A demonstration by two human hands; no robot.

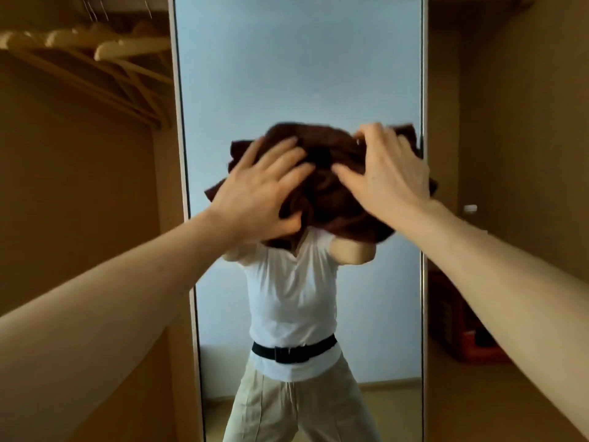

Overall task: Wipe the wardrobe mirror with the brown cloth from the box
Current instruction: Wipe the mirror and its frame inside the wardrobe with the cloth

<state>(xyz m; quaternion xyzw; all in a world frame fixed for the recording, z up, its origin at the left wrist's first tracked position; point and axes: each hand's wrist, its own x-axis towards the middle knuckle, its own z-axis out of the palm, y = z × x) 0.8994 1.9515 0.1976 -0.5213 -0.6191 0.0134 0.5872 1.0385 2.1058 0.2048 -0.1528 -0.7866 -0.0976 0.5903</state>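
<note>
Brown crumpled cloth (328, 189): bunched against the glass at mid-height, nearer the right side, one corner reaching the right frame strip.
Tall wardrobe mirror with pale frame (287, 74): upright between two open wooden compartments; a pale blue-grey wall reflected above the cloth.
Left hand (264, 193): fingers spread and nearly straight, pressed on the cloth's left half; thumb tucked against its lower fold.
Right hand (387, 177): fingers bent, tips dug into the cloth's upper edge; thumb stretched flat across its middle.
In the way: cloth and both hands covering the reflected head; left forearm crossing the left frame strip, right forearm crossing the right one.
Reflection below the cloth: white T-shirt (291, 298), black belt (293, 349), beige trousers (299, 409).
Pale wooden hangers (105, 49): bunched together high in the left compartment, blurred.
Red slatted crate (471, 342): low in the right compartment, partly hidden by the right forearm.
Small white item (470, 208): right compartment, just above the forearm; too small to identify.
</note>
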